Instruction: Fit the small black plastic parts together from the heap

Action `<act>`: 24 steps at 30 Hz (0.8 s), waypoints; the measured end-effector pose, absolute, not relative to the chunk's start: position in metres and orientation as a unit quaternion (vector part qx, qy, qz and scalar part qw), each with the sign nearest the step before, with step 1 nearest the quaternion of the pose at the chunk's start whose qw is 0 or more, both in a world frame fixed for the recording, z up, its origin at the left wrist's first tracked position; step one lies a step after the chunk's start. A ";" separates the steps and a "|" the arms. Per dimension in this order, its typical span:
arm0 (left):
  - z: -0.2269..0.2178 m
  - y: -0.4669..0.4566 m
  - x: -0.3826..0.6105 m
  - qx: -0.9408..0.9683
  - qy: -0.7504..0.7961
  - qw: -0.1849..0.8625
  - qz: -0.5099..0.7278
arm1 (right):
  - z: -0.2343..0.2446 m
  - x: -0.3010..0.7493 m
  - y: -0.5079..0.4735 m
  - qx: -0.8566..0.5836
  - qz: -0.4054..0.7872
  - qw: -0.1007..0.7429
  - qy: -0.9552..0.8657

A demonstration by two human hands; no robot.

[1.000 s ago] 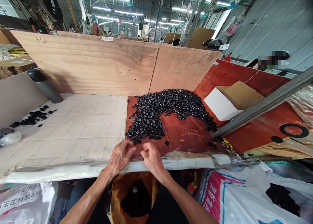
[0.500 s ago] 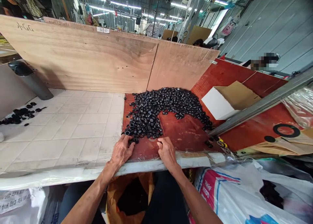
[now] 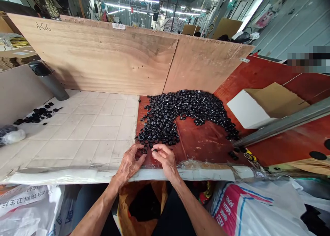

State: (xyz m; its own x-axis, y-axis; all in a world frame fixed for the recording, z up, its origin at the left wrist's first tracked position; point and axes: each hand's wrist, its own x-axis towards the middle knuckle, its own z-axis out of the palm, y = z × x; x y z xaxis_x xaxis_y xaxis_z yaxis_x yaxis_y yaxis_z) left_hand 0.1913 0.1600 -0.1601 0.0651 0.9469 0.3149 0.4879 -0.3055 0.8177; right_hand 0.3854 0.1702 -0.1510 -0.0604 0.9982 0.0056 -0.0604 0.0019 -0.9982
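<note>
A heap of small black ring-like parts (image 3: 185, 105) lies on the red board (image 3: 196, 139), glossy and loosely piled. At its near left end, my left hand (image 3: 131, 162) curls thumb and fingers round a small black ring-like part (image 3: 144, 150). Just to the right, my right hand (image 3: 166, 160) pinches a small black piece (image 3: 155, 150) between thumb and fingertips. Both hands are close together over the table's front edge, with the fingertips partly hiding what they hold.
An upright plywood panel (image 3: 110, 60) closes off the back. Further left stand a dark grey bottle (image 3: 53, 83) and scattered black pieces (image 3: 38, 115). A white open carton (image 3: 247, 109) leans at right behind a metal bar (image 3: 283, 122). Below the edge hangs an orange-brown bag (image 3: 123, 208).
My right hand has come left, close to my left hand, and a black piece now shows in its fingertips. My left thumb and fingers now meet at a part. The camera view has shifted left.
</note>
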 end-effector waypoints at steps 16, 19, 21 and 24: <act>-0.153 0.163 0.190 0.641 0.478 0.359 0.481 | -0.157 0.365 0.171 -0.419 0.491 0.545 -0.536; -0.157 0.165 0.189 0.614 0.457 0.416 0.492 | -0.159 0.365 0.171 -0.429 0.491 0.539 -0.533; -0.159 0.166 0.189 0.609 0.447 0.436 0.489 | -0.161 0.366 0.172 -0.423 0.497 0.543 -0.528; -0.159 0.166 0.189 0.603 0.457 0.441 0.482 | -0.161 0.367 0.172 -0.409 0.504 0.546 -0.530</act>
State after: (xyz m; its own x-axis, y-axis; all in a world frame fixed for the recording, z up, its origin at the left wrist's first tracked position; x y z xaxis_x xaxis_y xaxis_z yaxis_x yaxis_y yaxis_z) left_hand 0.1887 0.1657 -0.1594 0.1173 0.9770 0.1783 0.1253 -0.1927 0.9732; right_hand 0.3670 0.1716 -0.1614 -0.0688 0.9836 0.1667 -0.1167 0.1580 -0.9805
